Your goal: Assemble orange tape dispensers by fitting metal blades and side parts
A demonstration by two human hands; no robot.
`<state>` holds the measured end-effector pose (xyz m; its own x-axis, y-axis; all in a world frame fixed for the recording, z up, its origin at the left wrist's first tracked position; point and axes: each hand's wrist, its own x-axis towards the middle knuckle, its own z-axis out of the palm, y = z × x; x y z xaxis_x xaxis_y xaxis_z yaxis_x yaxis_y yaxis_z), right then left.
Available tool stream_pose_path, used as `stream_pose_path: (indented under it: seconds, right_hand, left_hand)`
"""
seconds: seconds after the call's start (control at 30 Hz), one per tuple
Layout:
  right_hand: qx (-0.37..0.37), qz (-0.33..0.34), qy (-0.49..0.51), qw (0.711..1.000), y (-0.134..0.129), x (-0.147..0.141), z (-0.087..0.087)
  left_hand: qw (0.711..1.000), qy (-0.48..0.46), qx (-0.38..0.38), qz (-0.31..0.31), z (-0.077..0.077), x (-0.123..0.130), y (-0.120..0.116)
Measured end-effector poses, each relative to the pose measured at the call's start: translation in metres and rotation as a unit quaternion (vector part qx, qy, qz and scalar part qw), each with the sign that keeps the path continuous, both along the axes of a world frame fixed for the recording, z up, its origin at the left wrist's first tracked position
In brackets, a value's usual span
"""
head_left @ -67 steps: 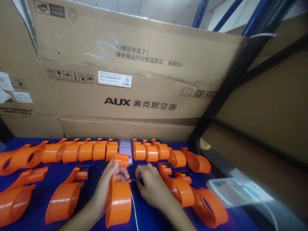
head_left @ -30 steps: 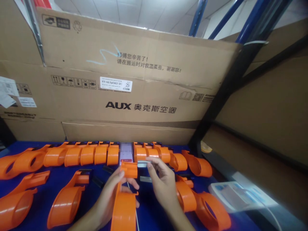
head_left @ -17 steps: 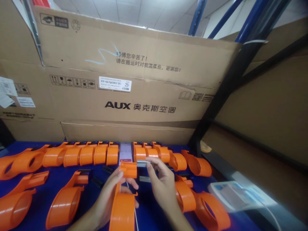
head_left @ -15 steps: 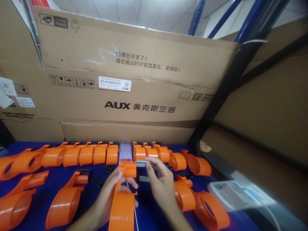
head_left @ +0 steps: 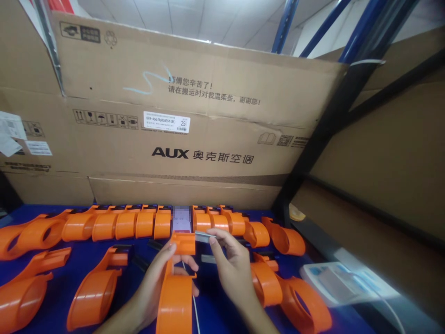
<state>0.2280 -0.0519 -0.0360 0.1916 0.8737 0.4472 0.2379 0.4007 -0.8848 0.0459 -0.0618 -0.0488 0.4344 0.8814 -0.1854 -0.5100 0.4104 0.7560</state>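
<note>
My left hand (head_left: 162, 273) is closed around an orange plastic part (head_left: 175, 301) that has a wide ring at the bottom and a short grooved arm on top, held upright. Between the thumb and fingers of my right hand (head_left: 232, 262) is a short silvery metal strip (head_left: 205, 237). The strip's left end is close to the right end of the grooved arm; whether they touch I cannot tell. Another metal strip (head_left: 208, 259) lies on the blue surface just below, partly behind my right hand. A phone (head_left: 182, 220) stands behind the orange part.
Several similar orange parts (head_left: 104, 225) line the back of the blue table (head_left: 139, 299), with others at left and right. Black pieces (head_left: 140, 263) lie near my left wrist. A white device (head_left: 342, 280) with a cable sits at right. A large cardboard panel (head_left: 208, 181) stands behind.
The metal strip in my right hand has tilted, its left end now slightly higher. The orange part in my left hand has shifted a little to the left.
</note>
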Motion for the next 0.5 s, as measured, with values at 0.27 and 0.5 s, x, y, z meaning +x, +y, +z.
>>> stream_pose_path:
  seconds: [0.27,0.5]
  right_hand:
    - [0.02,-0.008,-0.06,0.998,-0.0028,0.0016,0.0041]
    - [-0.005,0.032,0.008,0.999,0.0006,-0.0019,-0.0005]
  left_hand:
    - [1.0,0.015,-0.012,-0.017,-0.0031,-0.0004,0.0001]
    - [1.0,0.005,0.025,0.014,-0.0002,0.0019,-0.0027]
